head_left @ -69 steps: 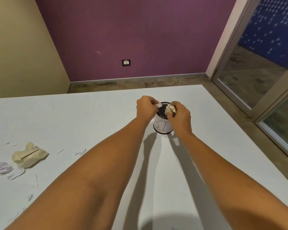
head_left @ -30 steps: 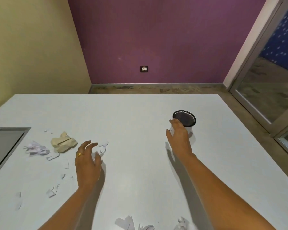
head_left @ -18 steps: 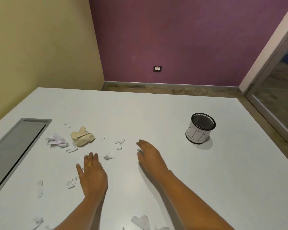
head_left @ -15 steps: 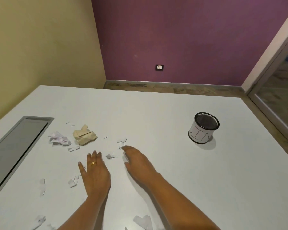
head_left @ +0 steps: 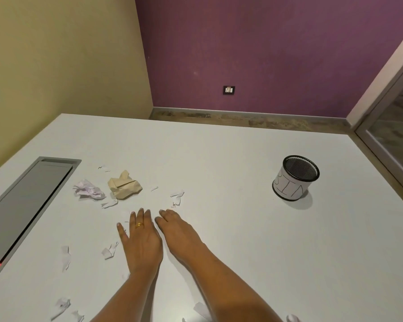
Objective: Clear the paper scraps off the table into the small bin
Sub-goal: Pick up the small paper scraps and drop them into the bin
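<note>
A white table [head_left: 219,159] fills the corner of the room, with a yellow wall [head_left: 56,54] on the left and a purple wall [head_left: 265,43] carrying a socket [head_left: 229,90] beyond the far edge. A strip of floor lies between that far edge and the purple wall. The right edge runs beside a glass door [head_left: 396,126]. A long grey recessed panel [head_left: 26,205] is set into the tabletop near the left edge, its length running away from the person.

The small bin [head_left: 289,188] stands upright on the right, near the right edge, with its mesh mouth up and its white lettered label facing the person. A wide bare stretch of table separates it from the hands and the litter.

The paper scraps sit left of centre. A crumpled beige wad [head_left: 124,188] lies just beside a crumpled lilac wad [head_left: 89,193], not far from the panel's far end. A small white scrap [head_left: 177,198] lies just ahead of the right fingertips. More torn bits [head_left: 109,251] lie left of the left hand, and others are scattered towards the near edge.

The left hand [head_left: 141,240], wearing a gold ring [head_left: 139,225], lies palm down on the table with straight, slightly spread fingers. The right hand [head_left: 179,231] rests just beside it, palm down, with its fingers close together and pointing away and to the left. Neither hand pinches anything. I cannot tell whether a scrap lies under either palm.
</note>
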